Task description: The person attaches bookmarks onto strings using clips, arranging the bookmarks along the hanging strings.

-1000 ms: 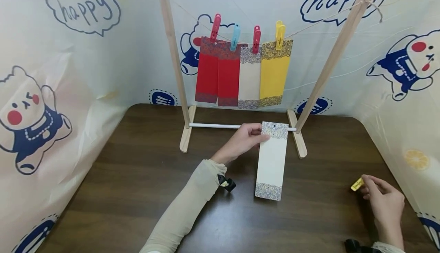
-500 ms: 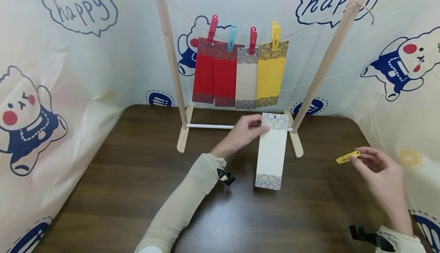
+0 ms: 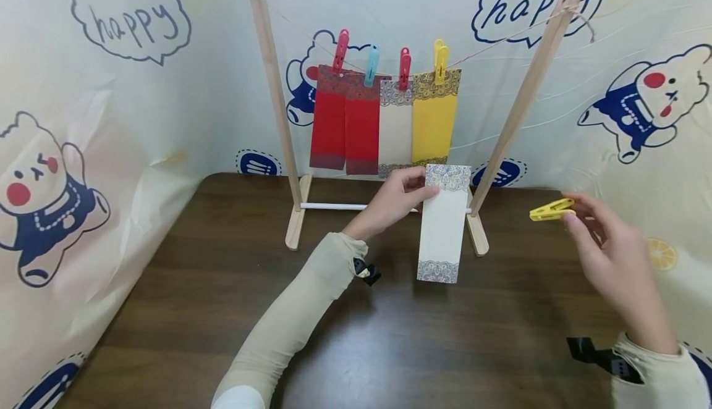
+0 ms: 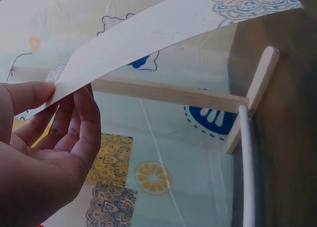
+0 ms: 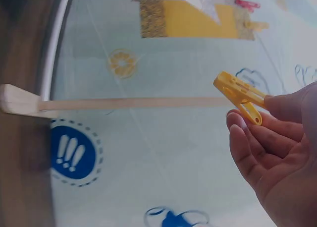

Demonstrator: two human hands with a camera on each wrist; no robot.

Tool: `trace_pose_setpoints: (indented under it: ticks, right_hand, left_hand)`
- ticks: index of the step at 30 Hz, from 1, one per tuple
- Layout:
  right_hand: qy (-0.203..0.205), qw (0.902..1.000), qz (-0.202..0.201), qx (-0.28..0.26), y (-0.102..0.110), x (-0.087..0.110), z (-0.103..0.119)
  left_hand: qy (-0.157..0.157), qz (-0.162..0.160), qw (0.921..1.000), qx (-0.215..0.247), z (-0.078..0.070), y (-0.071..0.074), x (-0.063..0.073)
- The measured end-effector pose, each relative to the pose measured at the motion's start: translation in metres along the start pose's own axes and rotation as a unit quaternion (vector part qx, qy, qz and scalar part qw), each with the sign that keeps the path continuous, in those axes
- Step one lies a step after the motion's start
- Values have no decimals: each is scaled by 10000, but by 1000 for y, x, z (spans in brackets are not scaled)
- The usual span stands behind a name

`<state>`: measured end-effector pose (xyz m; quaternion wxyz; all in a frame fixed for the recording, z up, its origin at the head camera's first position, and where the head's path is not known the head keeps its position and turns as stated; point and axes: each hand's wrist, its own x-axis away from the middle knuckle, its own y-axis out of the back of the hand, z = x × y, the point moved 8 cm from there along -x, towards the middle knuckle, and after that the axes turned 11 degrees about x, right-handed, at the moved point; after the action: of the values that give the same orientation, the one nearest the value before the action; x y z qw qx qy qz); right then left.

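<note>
My left hand (image 3: 395, 198) pinches a white card (image 3: 443, 227) near its upper left edge, thumb in front and fingers behind. Lacy blue-grey bands cross both ends of the card, which hangs upright in front of the rack's right side. In the left wrist view the card (image 4: 148, 31) bows slightly. Off to the right, my right hand (image 3: 612, 254) holds a yellow clothespin (image 3: 550, 210) by its handle ends between thumb and fingers. The right wrist view shows that clothespin (image 5: 240, 95) pointing away from the palm.
A wooden rack with a right post (image 3: 528, 94) carries a string. Two red cards (image 3: 361, 128), a white card (image 3: 395, 128) and a yellow card (image 3: 436, 122) hang there from red, blue and yellow clothespins. A white rod (image 3: 334, 206) joins the rack's feet on the brown table (image 3: 183, 310).
My left hand has raised the white card, which now overlaps the hanging cards' lower edges. My right hand has lifted the yellow clothespin up and leftward, away from the table's right side.
</note>
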<state>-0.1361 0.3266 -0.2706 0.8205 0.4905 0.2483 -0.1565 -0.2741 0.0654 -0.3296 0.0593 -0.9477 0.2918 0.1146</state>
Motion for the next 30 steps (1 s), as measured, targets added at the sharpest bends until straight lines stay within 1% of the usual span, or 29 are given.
trace_pose_setpoints:
  ticks: [2,4,6,8,12,14,21,23,30]
  right_hand:
    - [132,9998,-141,34,4,-8,8]
    - [168,9995,-241,102,6,-14,14]
    - [161,9993,-317,121,9,-19,18]
    - [125,9991,-399,85,12,-23,21]
    - [116,9985,-529,-22,17,-31,26]
    - [192,9984,-533,75,20,-34,29]
    - [684,9949,-454,592,29,-49,46]
    - [863,9926,-505,688,34,-55,52]
    - [1310,9832,-655,1086,48,-77,75]
  left_hand:
    - [-12,27,10000,20,-2,0,-2]
    - [-20,79,10000,43,-4,-1,-5]
    - [-6,150,9999,56,-4,-2,-7]
    - [3,196,9998,-26,-5,-3,-10]
    - [-48,169,9997,-192,-9,-1,-14]
    - [-97,131,9995,-278,-11,0,-16]
    - [-205,123,9990,-374,-16,0,-23]
    - [-219,134,9990,-367,-17,0,-26]
    - [-469,173,9982,-334,-25,-2,-35]
